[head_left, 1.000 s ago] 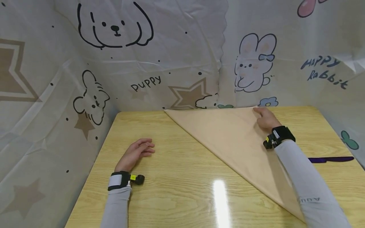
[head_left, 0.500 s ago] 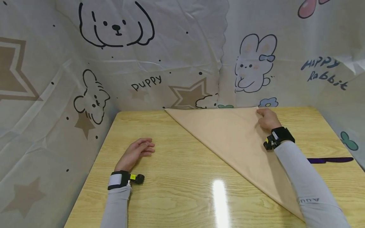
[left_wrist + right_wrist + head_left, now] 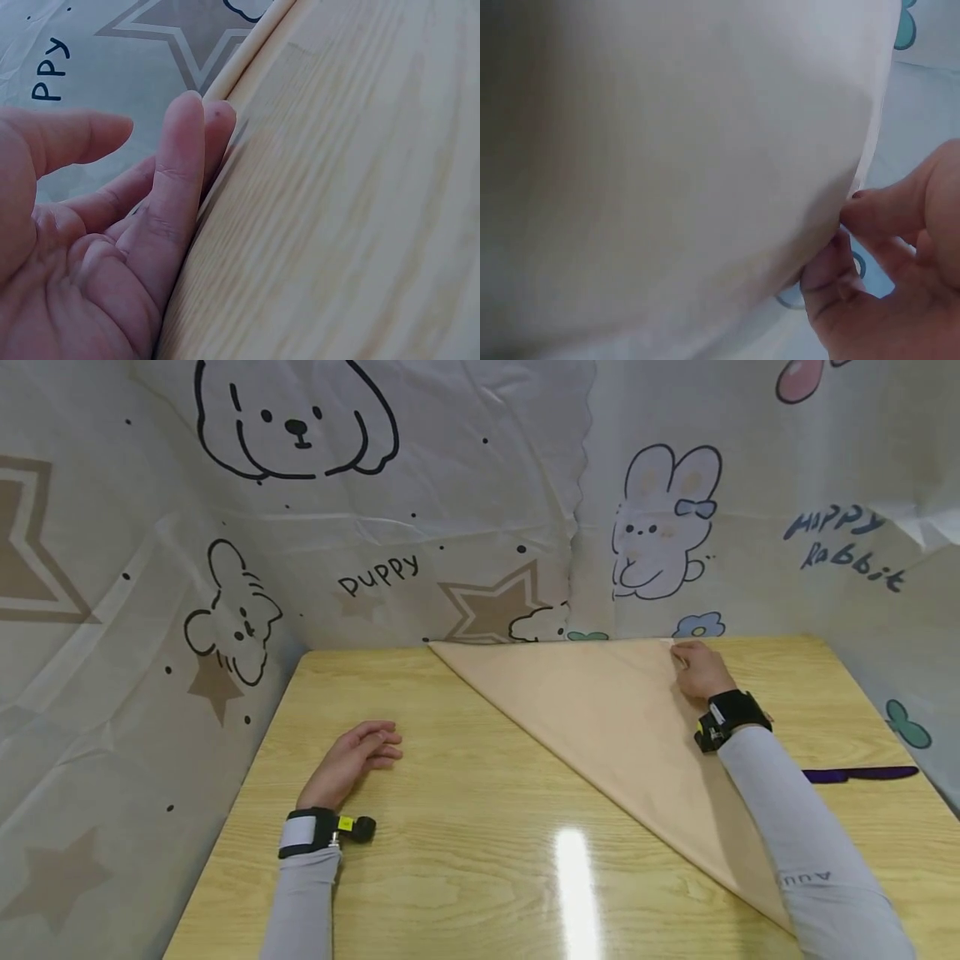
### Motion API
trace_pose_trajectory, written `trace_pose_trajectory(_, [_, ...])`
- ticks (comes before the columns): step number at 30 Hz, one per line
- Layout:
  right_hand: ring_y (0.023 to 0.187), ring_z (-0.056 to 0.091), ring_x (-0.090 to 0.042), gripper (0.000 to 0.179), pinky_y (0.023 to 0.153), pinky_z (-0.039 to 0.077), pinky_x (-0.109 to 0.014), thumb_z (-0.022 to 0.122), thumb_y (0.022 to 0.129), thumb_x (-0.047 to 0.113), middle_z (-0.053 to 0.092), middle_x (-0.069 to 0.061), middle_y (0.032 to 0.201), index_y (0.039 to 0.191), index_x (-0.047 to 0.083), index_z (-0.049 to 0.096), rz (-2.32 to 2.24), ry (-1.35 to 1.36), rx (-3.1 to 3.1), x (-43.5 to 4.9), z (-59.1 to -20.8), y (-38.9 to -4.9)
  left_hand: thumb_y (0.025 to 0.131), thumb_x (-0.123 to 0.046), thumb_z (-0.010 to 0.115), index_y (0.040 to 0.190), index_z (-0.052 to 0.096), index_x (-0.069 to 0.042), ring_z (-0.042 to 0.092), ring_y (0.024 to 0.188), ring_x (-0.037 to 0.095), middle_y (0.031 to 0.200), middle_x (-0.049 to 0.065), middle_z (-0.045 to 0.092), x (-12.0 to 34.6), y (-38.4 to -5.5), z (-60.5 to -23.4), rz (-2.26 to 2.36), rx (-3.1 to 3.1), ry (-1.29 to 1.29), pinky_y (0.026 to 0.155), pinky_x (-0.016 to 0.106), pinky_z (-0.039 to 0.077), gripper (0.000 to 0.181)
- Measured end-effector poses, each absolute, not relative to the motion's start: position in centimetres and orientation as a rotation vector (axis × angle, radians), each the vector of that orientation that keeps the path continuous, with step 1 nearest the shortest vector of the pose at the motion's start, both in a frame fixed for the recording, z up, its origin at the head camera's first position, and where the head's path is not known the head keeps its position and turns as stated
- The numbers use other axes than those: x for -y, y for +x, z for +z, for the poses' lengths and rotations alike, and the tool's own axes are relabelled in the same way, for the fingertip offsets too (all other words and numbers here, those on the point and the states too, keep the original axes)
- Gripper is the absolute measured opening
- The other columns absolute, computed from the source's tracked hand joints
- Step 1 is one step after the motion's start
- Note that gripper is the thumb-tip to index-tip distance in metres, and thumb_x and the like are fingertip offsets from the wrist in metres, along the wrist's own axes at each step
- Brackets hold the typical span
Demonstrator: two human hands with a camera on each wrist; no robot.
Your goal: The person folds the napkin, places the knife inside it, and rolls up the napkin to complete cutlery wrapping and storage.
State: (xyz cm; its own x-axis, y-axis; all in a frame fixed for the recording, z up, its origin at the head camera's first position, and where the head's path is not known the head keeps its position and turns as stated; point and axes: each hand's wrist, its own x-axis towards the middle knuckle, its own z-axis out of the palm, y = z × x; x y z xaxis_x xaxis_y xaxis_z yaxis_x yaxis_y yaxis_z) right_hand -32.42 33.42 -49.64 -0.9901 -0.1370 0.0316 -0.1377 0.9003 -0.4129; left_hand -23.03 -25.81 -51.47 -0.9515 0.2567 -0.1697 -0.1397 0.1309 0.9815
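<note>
A peach-coloured cloth (image 3: 600, 718), folded into a triangle, lies on the right half of the wooden table, its long folded edge running diagonally toward the front right. At its far right corner my right hand (image 3: 703, 670) pinches the cloth between thumb and fingers; in the right wrist view the cloth (image 3: 705, 165) lifts slightly at that pinched edge. The right forearm covers part of the cloth's right side. My left hand (image 3: 352, 762) rests on its side on the table, left of the cloth and apart from it. Its fingers (image 3: 176, 165) are relaxed, with nothing in them.
A dark purple knife (image 3: 862, 774) lies right of the cloth, partly hidden behind the right sleeve. The wooden table (image 3: 450, 860) meets a printed fabric backdrop (image 3: 450, 468) along its back edge. More of this fabric hangs at the left and right.
The right hand's fingers have curled more at the cloth's corner, which lifts slightly there. The left hand stays in place, and the head view has shifted slightly.
</note>
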Motion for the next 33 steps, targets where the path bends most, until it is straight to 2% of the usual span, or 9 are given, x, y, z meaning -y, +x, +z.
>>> trace_pose_trajectory(4, [0.125, 0.030, -0.056, 0.057, 0.105, 0.026, -0.066, 0.041, 0.087, -0.005, 0.033, -0.041, 0.138, 0.142, -0.016, 0.035, 0.716, 0.261, 3.067, -33.6, -48.6, -31.2, 0.103, -0.027, 0.048, 0.139, 0.043, 0.003, 0.062, 0.104, 0.027, 0.128, 0.025, 0.052, 25.7, -23.2, -51.6, 1.866, -2.144, 0.103, 0.080, 0.024, 0.056, 0.048])
trace_pose_trajectory(6, [0.118, 0.039, -0.054, 0.055, 0.100, 0.033, -0.066, 0.044, 0.090, -0.001, 0.034, -0.041, 0.135, 0.143, -0.016, 0.034, 0.757, 0.252, 3.073, -33.8, -47.6, -29.5, 0.103, -0.025, 0.047, 0.139, 0.044, 0.003, 0.062, 0.103, 0.026, 0.127, 0.025, 0.052, 25.2, -23.3, -51.6, 1.834, -2.176, 0.079, 0.079, 0.023, 0.056, 0.046])
trace_pose_trajectory(9, [0.106, 0.050, -0.048, 0.049, 0.090, 0.042, -0.063, 0.049, 0.094, 0.004, 0.046, -0.039, 0.126, 0.138, -0.016, 0.041, 0.789, 0.274, 3.088, -34.0, -45.8, -25.6, 0.103, -0.023, 0.048, 0.137, 0.047, 0.001, 0.062, 0.100, 0.024, 0.124, 0.022, 0.054, 24.2, -23.3, -51.2, 1.720, -2.278, 0.041, 0.078, 0.023, 0.056, 0.042])
trace_pose_trajectory(13, [0.091, 0.059, -0.039, 0.037, 0.077, 0.049, -0.055, 0.055, 0.095, 0.012, 0.063, -0.031, 0.105, 0.122, -0.013, 0.056, 0.777, 0.234, 3.146, -34.6, -44.4, -18.7, 0.101, -0.026, 0.049, 0.137, 0.050, -0.004, 0.057, 0.102, 0.026, 0.123, 0.017, 0.057, 21.9, -23.3, -49.9, 1.392, -2.529, 0.174, 0.084, 0.037, 0.054, 0.042])
trace_pose_trajectory(16, [0.079, 0.060, -0.028, 0.030, 0.069, 0.050, -0.047, 0.060, 0.093, 0.019, 0.066, -0.020, 0.090, 0.105, -0.009, 0.062, 0.731, 0.163, 3.202, -35.2, -44.8, -13.4, 0.100, -0.028, 0.051, 0.138, 0.049, -0.004, 0.050, 0.116, 0.032, 0.130, 0.018, 0.054, 19.6, -24.3, -49.1, 1.126, -2.716, 0.400, 0.095, 0.052, 0.045, 0.045])
trace_pose_trajectory(19, [0.068, 0.055, -0.018, 0.027, 0.062, 0.048, -0.039, 0.064, 0.091, 0.023, 0.065, -0.009, 0.079, 0.095, -0.004, 0.064, 0.745, 0.096, 3.294, -35.4, -45.8, -9.0, 0.098, -0.029, 0.054, 0.141, 0.047, -0.004, 0.036, 0.132, 0.035, 0.144, 0.019, 0.043, 17.5, -26.2, -49.0, 0.936, -2.822, 0.546, 0.107, 0.057, 0.032, 0.050])
trace_pose_trajectory(22, [0.062, 0.049, -0.014, 0.024, 0.059, 0.042, -0.033, 0.063, 0.092, 0.025, 0.062, -0.002, 0.075, 0.093, 0.001, 0.064, 0.797, 0.000, 3.377, -35.4, -46.7, -6.0, 0.097, -0.031, 0.054, 0.146, 0.042, -0.006, 0.021, 0.140, 0.036, 0.154, 0.018, 0.030, 15.8, -28.4, -49.0, 0.802, -2.873, 0.616, 0.109, 0.063, 0.024, 0.056])
trace_pose_trajectory(27, [0.058, 0.048, -0.014, 0.021, 0.053, 0.038, -0.030, 0.060, 0.094, 0.026, 0.057, 0.000, 0.069, 0.092, 0.006, 0.066, 0.823, -0.227, 3.377, -35.4, -47.6, -3.3, 0.099, -0.034, 0.049, 0.149, 0.038, -0.011, 0.012, 0.144, 0.032, 0.159, 0.013, 0.023, 13.4, -31.1, -49.0, 0.614, -2.889, 0.616, 0.106, 0.071, 0.018, 0.057])
trace_pose_trajectory(33, [0.056, 0.046, -0.014, 0.018, 0.050, 0.036, -0.030, 0.058, 0.093, 0.024, 0.054, 0.000, 0.065, 0.088, 0.007, 0.065, 0.771, -0.303, 3.325, -36.0, -48.0, -1.7, 0.101, -0.032, 0.045, 0.149, 0.039, -0.008, 0.016, 0.143, 0.032, 0.158, 0.013, 0.026, 11.5, -31.7, -48.9, 0.485, -2.837, 0.581, 0.108, 0.067, 0.019, 0.054])
